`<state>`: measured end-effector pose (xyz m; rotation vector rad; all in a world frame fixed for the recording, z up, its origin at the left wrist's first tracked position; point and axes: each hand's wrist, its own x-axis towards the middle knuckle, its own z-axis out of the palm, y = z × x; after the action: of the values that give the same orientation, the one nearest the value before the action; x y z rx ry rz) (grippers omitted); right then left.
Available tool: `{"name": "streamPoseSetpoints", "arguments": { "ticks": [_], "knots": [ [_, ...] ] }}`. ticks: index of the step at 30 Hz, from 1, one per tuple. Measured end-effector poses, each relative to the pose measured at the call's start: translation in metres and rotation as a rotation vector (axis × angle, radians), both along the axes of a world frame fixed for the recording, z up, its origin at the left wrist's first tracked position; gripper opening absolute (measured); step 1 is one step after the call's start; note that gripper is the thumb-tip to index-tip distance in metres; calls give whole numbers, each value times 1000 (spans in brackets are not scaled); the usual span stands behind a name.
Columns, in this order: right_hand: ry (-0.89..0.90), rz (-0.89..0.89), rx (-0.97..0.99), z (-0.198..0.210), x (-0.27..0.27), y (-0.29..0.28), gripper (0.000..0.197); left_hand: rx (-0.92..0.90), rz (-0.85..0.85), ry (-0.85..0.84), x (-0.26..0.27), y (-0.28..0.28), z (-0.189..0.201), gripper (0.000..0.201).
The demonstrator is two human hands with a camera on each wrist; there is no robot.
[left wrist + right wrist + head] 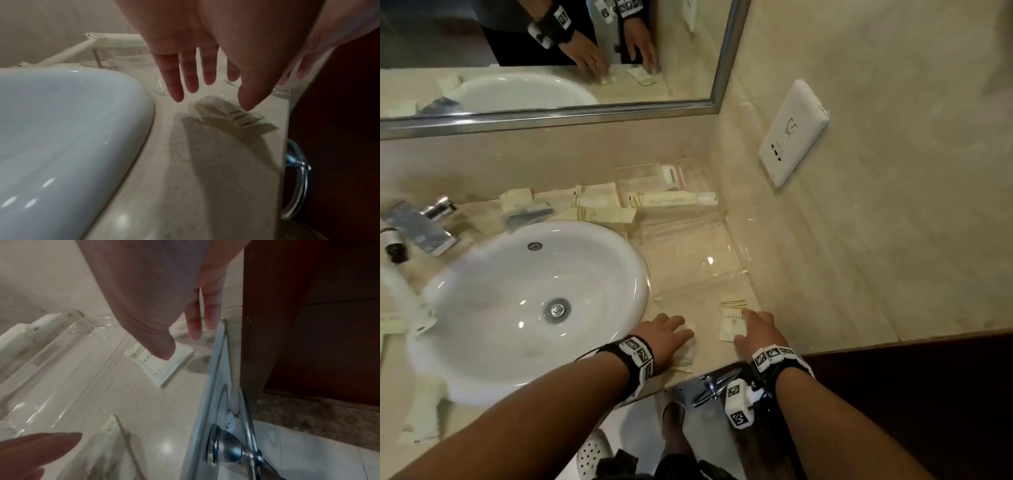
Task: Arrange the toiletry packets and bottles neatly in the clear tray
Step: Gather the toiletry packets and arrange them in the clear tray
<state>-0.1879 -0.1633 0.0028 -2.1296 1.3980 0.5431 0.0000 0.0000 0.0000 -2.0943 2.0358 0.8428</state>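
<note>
text: none legible | packet print: blurred, unreadable

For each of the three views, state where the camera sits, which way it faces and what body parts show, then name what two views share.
Head: worn high, faces down at the white round sink and clear plastic tray; both forearms, left hand and right hand show.
Left wrist: looks along straight fingers at a cream striped packet.
Right wrist: looks along the thumb touching a white flat packet.
Shared: both wrist views show the chrome towel ring.
</note>
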Motion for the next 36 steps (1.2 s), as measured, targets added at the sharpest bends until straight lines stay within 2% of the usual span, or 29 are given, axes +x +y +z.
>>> {"name": "streamPoseSetpoints", "arguments": {
  "ticks": [3, 8, 13, 17, 20, 23, 25, 28, 30, 34, 36],
  "knots": [
    [28, -17, 24, -3, 5, -11, 73, 47, 32, 5, -3, -11, -8, 63],
    [76, 9, -33, -13, 16, -19, 73, 36, 77, -48, -11, -25, -23, 50],
    [93, 61, 13, -22, 23, -21, 79, 82, 164, 2, -15, -40, -22, 58],
    [34, 81, 58, -17, 29, -13, 77, 120, 249, -1, -15, -37, -20, 58],
    [-60, 23, 131, -12, 34, -4, 73, 171, 290, 12, -9, -27, -17, 54],
    [-222, -118, 184, 3, 41, 3, 54, 163, 399, 131, 2, -19, -1, 50],
    [-363, -225, 189, 18, 49, 6, 40, 123, 525, 219, 14, -13, 14, 41],
    [-584, -394, 259, 46, 61, 14, 32, 31, 752, 365, 35, -2, 32, 33],
    [-649, -402, 310, 62, 69, 20, 31, -24, 903, 510, 48, 5, 43, 26],
    [-704, -311, 370, 82, 89, 42, 32, -155, 1030, 749, 61, 11, 70, 15],
    [-732, -295, 381, 85, 99, 51, 34, -173, 1091, 912, 61, 13, 83, 16]
  ]
}}
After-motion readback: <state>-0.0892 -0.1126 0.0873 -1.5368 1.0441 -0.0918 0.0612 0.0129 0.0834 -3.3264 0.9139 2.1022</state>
